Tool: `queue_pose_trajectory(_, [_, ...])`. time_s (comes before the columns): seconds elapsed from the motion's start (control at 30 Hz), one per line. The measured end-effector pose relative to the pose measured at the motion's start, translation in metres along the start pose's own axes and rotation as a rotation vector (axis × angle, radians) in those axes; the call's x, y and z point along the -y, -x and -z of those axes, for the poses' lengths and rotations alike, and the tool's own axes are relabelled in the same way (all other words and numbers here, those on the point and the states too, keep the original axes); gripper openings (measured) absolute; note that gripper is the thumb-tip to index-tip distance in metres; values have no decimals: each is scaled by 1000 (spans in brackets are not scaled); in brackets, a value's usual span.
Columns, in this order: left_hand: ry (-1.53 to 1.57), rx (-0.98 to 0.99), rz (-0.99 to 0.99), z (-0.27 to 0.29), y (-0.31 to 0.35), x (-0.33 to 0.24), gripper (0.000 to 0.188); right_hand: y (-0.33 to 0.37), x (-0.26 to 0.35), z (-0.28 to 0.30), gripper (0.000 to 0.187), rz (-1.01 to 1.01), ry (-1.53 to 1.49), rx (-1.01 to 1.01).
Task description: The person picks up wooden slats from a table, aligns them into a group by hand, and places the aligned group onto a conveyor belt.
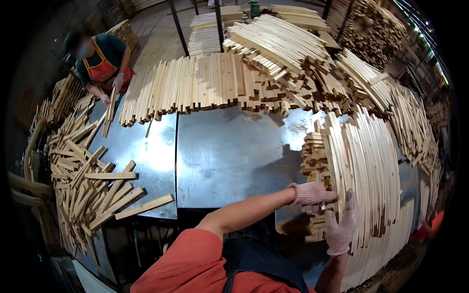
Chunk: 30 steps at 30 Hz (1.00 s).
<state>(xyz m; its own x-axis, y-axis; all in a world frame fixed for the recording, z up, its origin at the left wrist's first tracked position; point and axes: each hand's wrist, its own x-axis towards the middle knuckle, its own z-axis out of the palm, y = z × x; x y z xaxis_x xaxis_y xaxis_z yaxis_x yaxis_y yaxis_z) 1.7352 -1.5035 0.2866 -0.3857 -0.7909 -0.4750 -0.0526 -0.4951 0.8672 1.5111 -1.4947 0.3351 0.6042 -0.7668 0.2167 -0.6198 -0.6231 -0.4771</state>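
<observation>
Both my hands wear pale knitted gloves and are at the left side of a large stack of wooden strips on the right. My left hand reaches across, fingers stretched toward the stack's uneven edge. Just nearer to me, my right hand has its thumb on one side and its fingers on the other side of a wooden strip lying lengthwise on the stack. The palm hides that strip's near end.
A metal table spreads ahead, with a long row of strips along its far side. Loose sticks lie jumbled at left; some overhang its front edge. A co-worker stands far left handling sticks. More stacks rise behind.
</observation>
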Motion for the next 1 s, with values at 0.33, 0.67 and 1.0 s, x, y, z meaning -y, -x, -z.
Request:
queue_pose_trajectory(0.33, [137, -1135, 293, 239, 136, 339, 63, -97, 82, -333, 80, -518, -1025, 630])
queue_pose_trajectory(0.67, [-104, -1760, 370, 510, 256, 473, 85, -290, 140, -575, 100, -240, -449, 693])
queue_pose_trajectory(1.0, [-207, -1909, 557, 597, 278, 449, 58, -419, 162, -642, 82, -254, 118, 434])
